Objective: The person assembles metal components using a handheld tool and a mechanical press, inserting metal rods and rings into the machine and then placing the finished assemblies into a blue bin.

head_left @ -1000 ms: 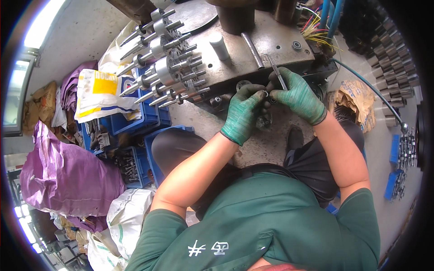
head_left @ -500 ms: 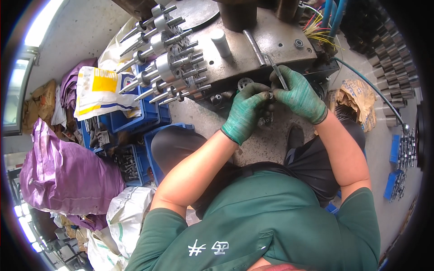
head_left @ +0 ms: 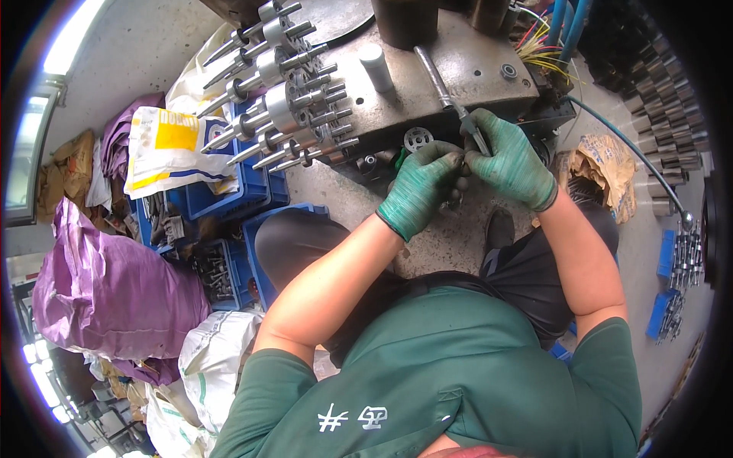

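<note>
My right hand (head_left: 510, 162) gripped a slim metal tool (head_left: 470, 128), far end jutting past my fingers toward a steel rod (head_left: 432, 75), exact kind unclear; left hand (head_left: 418, 187) curled just beside, couldn't tell if pinching anything, fingertips partly hidden.

Counter (head_left: 416, 93) of worn grey metal, flat top pierced by small holes. On it — pale upright cylinder (head_left: 376, 70) toward left, slim metal rod (head_left: 432, 74) lying slantwise near middle, small metal ring (head_left: 508, 71) near right edge, thick dark column (head_left: 407, 27) at rear. Shafted metal parts (head_left: 281, 108) crowd left end, footing hidden. Concrete floor (head_left: 439, 250) below — dark shoe (head_left: 500, 229), blue bins (head_left: 263, 191) at left, crumpled brown paper sack (head_left: 608, 172) at right.
</note>
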`<state>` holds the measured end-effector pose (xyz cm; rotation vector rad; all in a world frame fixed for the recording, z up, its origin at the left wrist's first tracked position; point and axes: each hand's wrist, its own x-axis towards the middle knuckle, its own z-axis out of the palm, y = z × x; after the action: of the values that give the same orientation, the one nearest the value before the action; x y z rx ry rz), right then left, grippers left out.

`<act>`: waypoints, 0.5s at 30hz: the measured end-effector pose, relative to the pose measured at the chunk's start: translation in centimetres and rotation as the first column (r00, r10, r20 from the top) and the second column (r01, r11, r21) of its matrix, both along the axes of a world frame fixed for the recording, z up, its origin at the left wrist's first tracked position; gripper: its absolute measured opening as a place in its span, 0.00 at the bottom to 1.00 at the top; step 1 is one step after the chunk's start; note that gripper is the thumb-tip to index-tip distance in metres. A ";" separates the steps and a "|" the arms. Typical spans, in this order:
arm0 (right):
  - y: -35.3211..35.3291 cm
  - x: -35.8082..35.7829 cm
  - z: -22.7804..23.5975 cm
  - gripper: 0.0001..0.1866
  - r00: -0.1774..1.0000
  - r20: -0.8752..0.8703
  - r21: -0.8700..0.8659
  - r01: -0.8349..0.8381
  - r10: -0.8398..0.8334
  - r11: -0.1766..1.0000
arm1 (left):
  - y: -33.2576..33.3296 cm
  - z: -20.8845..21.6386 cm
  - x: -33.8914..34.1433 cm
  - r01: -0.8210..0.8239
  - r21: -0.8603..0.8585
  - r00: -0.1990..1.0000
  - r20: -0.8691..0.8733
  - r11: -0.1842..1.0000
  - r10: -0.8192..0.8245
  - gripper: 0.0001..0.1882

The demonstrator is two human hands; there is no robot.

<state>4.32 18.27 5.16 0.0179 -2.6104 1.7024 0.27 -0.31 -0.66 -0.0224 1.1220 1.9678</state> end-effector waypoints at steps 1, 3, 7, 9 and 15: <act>0.2 -0.1 -0.4 0.18 1.000 0.026 -0.047 0.016 -0.015 0.999 | 0.0 0.1 0.0 -0.020 0.027 1.000 0.010 0.999 0.020 0.08; -0.1 -0.1 -0.3 0.18 0.997 0.080 -0.237 0.037 -0.018 0.971 | 0.1 0.2 -0.1 -0.038 0.056 0.999 0.012 0.998 0.037 0.08; 0.0 -0.2 0.2 0.18 0.986 0.162 -0.349 0.032 0.027 0.937 | 0.1 0.2 0.0 -0.014 0.026 0.999 -0.042 1.000 0.015 0.09; 0.2 -0.1 0.1 0.18 0.985 0.169 -0.305 0.031 0.022 0.952 | 0.1 0.1 0.0 0.010 0.031 0.999 -0.047 0.999 -0.009 0.09; 0.4 -0.1 1.4 0.19 0.994 0.057 0.115 -0.097 0.091 0.989 | -0.2 -0.2 0.0 0.047 0.089 0.997 0.062 0.995 -0.053 0.14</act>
<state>4.24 18.69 6.60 0.1017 -2.7863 1.5944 0.25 -0.52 -0.90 -0.0103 0.9851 1.9562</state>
